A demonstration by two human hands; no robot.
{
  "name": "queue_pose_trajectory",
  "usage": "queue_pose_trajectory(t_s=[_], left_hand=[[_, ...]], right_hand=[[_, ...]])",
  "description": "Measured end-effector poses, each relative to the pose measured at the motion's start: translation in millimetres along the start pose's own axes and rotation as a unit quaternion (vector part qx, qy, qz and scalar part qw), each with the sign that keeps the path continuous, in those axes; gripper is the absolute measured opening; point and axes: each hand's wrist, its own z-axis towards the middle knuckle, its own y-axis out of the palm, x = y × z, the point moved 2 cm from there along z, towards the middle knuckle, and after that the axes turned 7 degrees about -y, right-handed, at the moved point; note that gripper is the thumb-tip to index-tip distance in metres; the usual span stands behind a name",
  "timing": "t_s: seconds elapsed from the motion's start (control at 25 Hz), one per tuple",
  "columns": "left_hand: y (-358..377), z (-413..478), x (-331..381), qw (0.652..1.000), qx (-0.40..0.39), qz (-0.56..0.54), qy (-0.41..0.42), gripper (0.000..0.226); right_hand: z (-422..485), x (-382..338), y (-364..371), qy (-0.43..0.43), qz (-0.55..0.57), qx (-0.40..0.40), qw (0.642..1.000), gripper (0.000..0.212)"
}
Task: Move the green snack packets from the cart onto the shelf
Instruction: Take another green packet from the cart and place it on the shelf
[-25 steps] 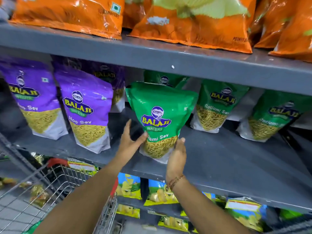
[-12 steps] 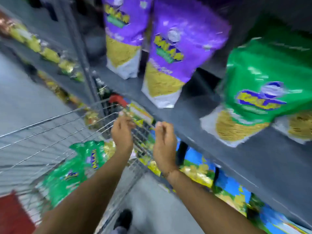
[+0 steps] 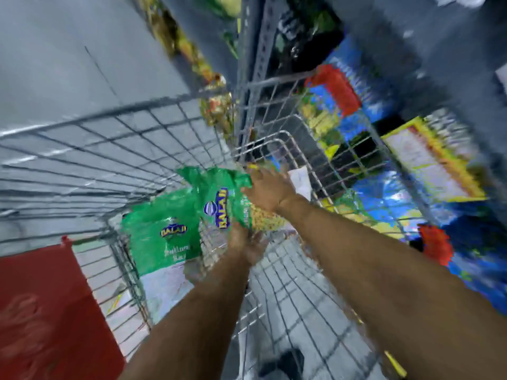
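Note:
The view is blurred and looks down into a wire cart (image 3: 115, 138). Two green snack packets are in it. One green packet (image 3: 219, 198) is turned sideways near the cart's far corner, its yellow window toward my arms. My right hand (image 3: 267, 192) is closed on its upper right edge. At its lower edge my left hand (image 3: 244, 244) reaches in from below, fingers against it. The second green packet (image 3: 162, 237) lies to the left of the first, against the cart's wire side. The shelf with green packets is out of view.
A red panel (image 3: 41, 311) of the cart fills the lower left. Low shelves with blue and yellow packets (image 3: 428, 160) run along the right behind the cart's wire wall. A grey shelf upright (image 3: 258, 50) stands at the top middle. Grey floor (image 3: 68, 64) lies to the left.
My hands left the green packet standing on the shelf, swung down and left, and now reach into the cart onto a green packet. The view dropped from the shelf to the cart.

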Motion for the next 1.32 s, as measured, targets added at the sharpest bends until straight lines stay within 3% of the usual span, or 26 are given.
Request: queue_pose_trajectory(t_s=[0.08, 0.2, 0.32, 0.4, 0.52, 0.64, 0.72, 0.8, 0.92, 1.0, 1.08, 1.16, 1.24, 1.32], left_hand=[[7, -3, -1, 0.999, -0.002, -0.04, 0.008, 0.059], [17, -38, -7, 0.997, -0.007, -0.046, 0.054, 0.06], [30, -93, -18, 0.984, 0.028, -0.025, 0.174, 0.05], [43, -135, -21, 0.958, 0.072, 0.018, 0.278, 0.053], [68, -205, -34, 0.878, 0.089, 0.144, 0.449, 0.065], [97, -284, -78, 0.746, -0.036, 0.21, 0.631, 0.047], [111, -325, -132, 0.671, -0.128, 0.239, 0.691, 0.033], [121, -347, -188, 0.643, -0.184, 0.298, 0.682, 0.029], [131, -360, -284, 0.601, -0.271, 0.338, 0.672, 0.017], [148, -357, -336, 0.597, -0.309, 0.345, 0.655, 0.019], [173, -352, -384, 0.615, -0.316, 0.379, 0.615, 0.035], [196, -346, -419, 0.635, -0.315, 0.427, 0.562, 0.039], [217, -338, -450, 0.619, -0.35, 0.477, 0.517, 0.031], [240, -333, -477, 0.595, -0.377, 0.545, 0.455, 0.034]], right_hand=[[-7, 1, 3, 0.001, -0.032, 0.014, 0.999, 0.053], [-42, -10, -17, 0.024, -0.014, 0.099, 0.995, 0.035], [-92, -27, -54, 0.032, -0.008, 0.195, 0.98, 0.026], [-132, -37, -88, 0.024, 0.046, 0.309, 0.949, 0.023], [-205, -43, -129, 0.029, 0.157, 0.484, 0.861, 0.026], [-290, -34, -147, 0.065, 0.295, 0.607, 0.735, 0.033], [-355, -20, -144, 0.067, 0.362, 0.663, 0.651, 0.026], [-413, -5, -134, 0.071, 0.386, 0.712, 0.582, 0.016], [-515, 31, -101, 0.067, 0.389, 0.773, 0.496, 0.02], [-579, 57, -80, 0.047, 0.387, 0.811, 0.437, 0.028], [-639, 95, -64, 0.064, 0.406, 0.826, 0.386, 0.035], [-678, 129, -57, 0.07, 0.453, 0.796, 0.395, 0.023], [-702, 159, -53, 0.028, 0.539, 0.734, 0.412, 0.023], [-713, 177, -48, 0.002, 0.627, 0.664, 0.408, 0.023]])
